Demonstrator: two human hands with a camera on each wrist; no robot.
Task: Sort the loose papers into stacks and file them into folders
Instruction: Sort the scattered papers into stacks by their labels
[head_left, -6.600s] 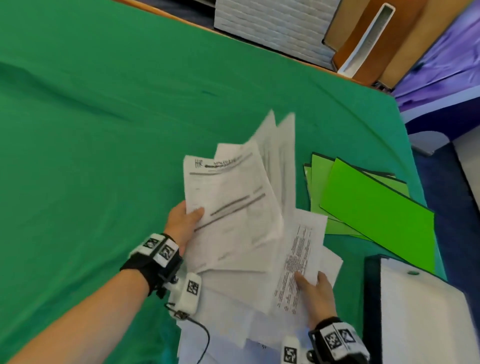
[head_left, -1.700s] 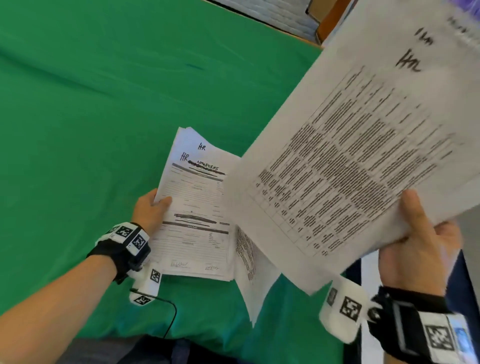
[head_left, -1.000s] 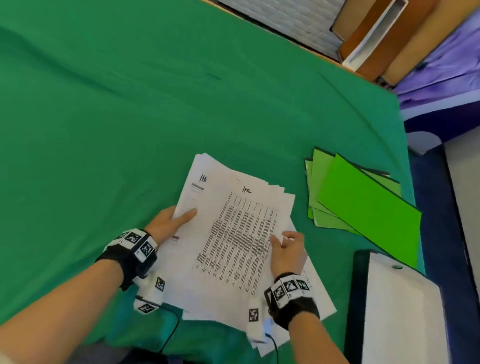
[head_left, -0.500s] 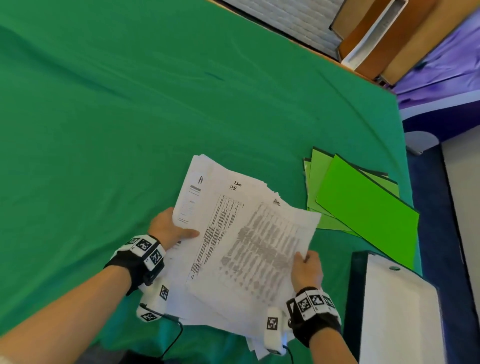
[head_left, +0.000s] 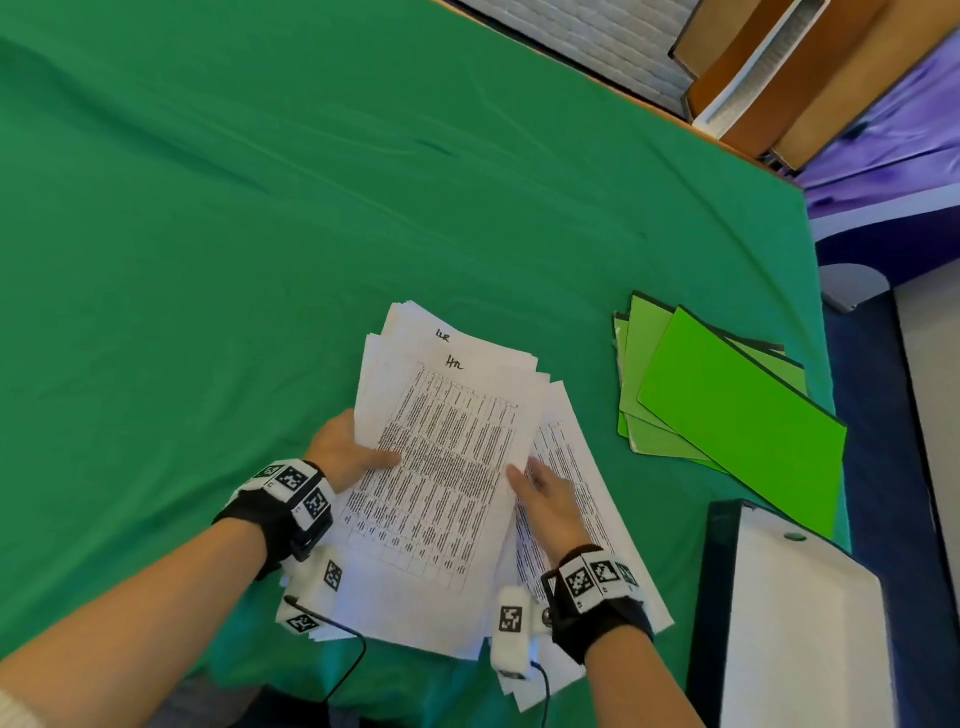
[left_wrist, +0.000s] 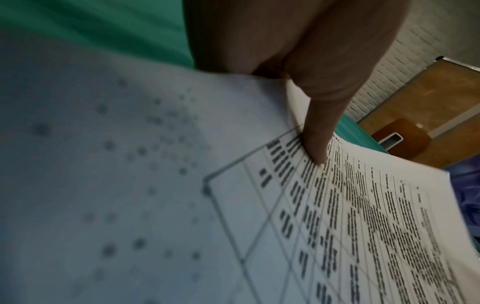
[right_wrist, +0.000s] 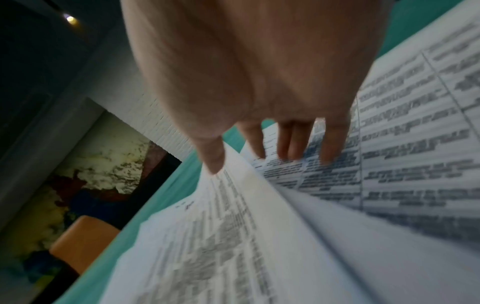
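Papers (head_left: 441, 467) lie stacked on green cloth (head_left: 208, 234); left hand (head_left: 343, 452) pinches their edge, right hand (head_left: 545, 499) rests flat, fingers straight.

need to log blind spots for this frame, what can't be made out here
- Printed text on the top sheet: head view, too small; both wrist views, blurred.
- Left hand fingers: head view, hidden under the paper stack.
- Green folders: count unclear, overlapped.
- White binder: cut off by the frame edge.
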